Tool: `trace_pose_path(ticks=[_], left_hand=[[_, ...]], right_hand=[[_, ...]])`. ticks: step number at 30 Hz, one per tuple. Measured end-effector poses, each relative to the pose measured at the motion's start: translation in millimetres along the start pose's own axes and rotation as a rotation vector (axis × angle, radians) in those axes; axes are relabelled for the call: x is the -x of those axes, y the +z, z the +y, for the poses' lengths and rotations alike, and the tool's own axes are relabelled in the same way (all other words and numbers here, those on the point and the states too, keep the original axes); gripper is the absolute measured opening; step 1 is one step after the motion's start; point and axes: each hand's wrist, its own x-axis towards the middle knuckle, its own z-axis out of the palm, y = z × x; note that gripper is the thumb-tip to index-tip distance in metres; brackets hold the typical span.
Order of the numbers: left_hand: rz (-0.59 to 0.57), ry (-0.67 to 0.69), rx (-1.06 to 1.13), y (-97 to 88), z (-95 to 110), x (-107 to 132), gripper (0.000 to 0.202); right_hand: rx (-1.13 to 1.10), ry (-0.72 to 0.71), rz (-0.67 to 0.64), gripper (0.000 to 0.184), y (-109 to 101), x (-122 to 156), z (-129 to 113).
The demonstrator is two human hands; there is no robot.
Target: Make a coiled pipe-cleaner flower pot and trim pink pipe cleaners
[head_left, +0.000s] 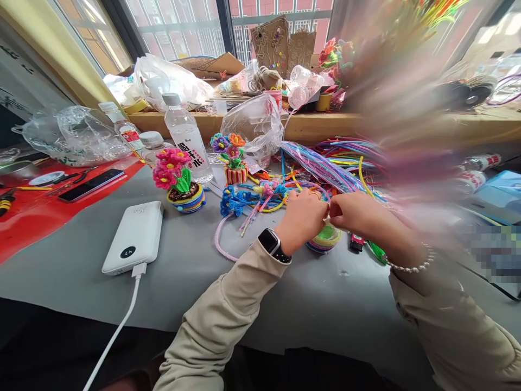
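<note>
Where it shows, striped pot (323,248), green inside

1 head-worn view, facing forward and down, table (325,309) near, window (175,27) beyond

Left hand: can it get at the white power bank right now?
Probably yes. Mostly bare grey tabletop separates the left hand from the power bank; the pale pink strand between looks easily cleared. The hand sits close to the right hand by the small round pot.
</note>
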Motion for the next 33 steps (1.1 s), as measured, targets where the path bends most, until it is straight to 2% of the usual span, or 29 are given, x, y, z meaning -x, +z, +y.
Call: trace_pose_path(ticks=[9,16,22,26,33], left_hand=[[-0.001,-0.009,-0.007,10.0,-2,-3,0.018],[-0.035,-0.022,0.059,1.1,-3,1,0.017],[-0.133,0.072,0.128,-0.5,-4,2,0.023],[-0.153,0.069,0.14,-0.9,-5,2,0.027],[-0.163,0.106,0.155,-2.9,-9,3,0.027]], right_hand=[[-0.059,-0.063,-0.046,0.022,-4,2,3],[-0.061,-0.033,0.009,0.025,1,-2,2],[-0.105,-0.011,0.006,0.018,5,-5,2],[-0.162,-0.023,0.016,0.018,7,-8,7],[-0.299,-0.075,-0.055,0.018,3,-9,8]])
